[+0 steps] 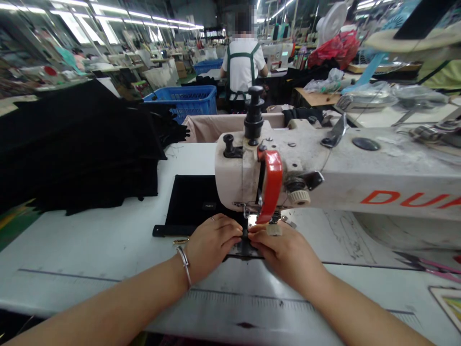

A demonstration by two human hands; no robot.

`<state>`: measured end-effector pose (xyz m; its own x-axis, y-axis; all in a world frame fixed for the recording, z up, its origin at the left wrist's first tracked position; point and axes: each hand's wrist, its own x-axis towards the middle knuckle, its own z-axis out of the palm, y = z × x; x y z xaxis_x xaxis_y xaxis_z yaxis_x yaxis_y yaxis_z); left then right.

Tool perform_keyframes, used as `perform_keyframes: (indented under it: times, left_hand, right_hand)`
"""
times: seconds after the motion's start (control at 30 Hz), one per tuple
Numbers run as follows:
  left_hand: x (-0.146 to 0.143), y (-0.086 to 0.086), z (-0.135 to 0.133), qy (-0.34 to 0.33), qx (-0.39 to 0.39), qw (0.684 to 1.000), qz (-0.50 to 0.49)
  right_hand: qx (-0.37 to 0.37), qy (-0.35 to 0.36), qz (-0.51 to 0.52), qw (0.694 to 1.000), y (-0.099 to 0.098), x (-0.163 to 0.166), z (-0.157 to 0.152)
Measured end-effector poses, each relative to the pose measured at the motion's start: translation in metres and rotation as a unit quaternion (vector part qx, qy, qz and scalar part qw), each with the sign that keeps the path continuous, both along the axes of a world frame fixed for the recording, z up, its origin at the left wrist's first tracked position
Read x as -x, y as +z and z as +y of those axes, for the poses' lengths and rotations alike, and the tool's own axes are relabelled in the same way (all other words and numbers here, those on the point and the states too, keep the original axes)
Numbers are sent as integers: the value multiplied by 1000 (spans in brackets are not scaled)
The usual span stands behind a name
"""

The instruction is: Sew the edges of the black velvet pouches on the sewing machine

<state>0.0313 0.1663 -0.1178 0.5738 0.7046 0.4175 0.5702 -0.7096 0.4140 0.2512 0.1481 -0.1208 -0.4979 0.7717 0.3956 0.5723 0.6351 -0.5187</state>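
Note:
A black fabric piece (190, 192) with a small dark label (209, 205) lies flat on the table, partly under the head of a sewing machine (230, 168). A black band (165, 231) runs along its near edge and sticks out at the left. My left hand (216, 238), a bracelet on its wrist, is closed with fingertips pinching that edge just left of the needle area. Opposite it, my right hand (288, 247) is also closed, its fingertips on the same edge. The machine's red guard (272, 185) and my fingers hide the exact stitching spot.
A tall stack of black fabric pieces (82, 144) covers the table's left side. Pink-handled scissors (428, 266) lie at the right. Beyond the table stand a blue plastic crate (194, 98) and a person in a white shirt (243, 67), seated with back turned. A ruler scale (252, 296) marks the near tabletop.

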Motion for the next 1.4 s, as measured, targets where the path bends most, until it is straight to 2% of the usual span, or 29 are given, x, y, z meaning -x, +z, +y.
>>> perform_keyframes:
  times: [0.17,0.4,0.67,1.4]
  left_hand:
    - [-1,-3,1,-1,4,1000,-6]
    - [-6,1,14,-17,-3,1000,-11]
    - [-10,2,27,1,-11,1000,2]
    - [-11,0,31,32,12,999,7]
  right_hand:
    - [-13,-7,18,1000,0,0,-2]
    - [-32,-27,6,999,-5,-1,2]
    - [-27,-54,-5,998,-8,-3,12]
    - [-11,-90,-12,996,-12,2,15]
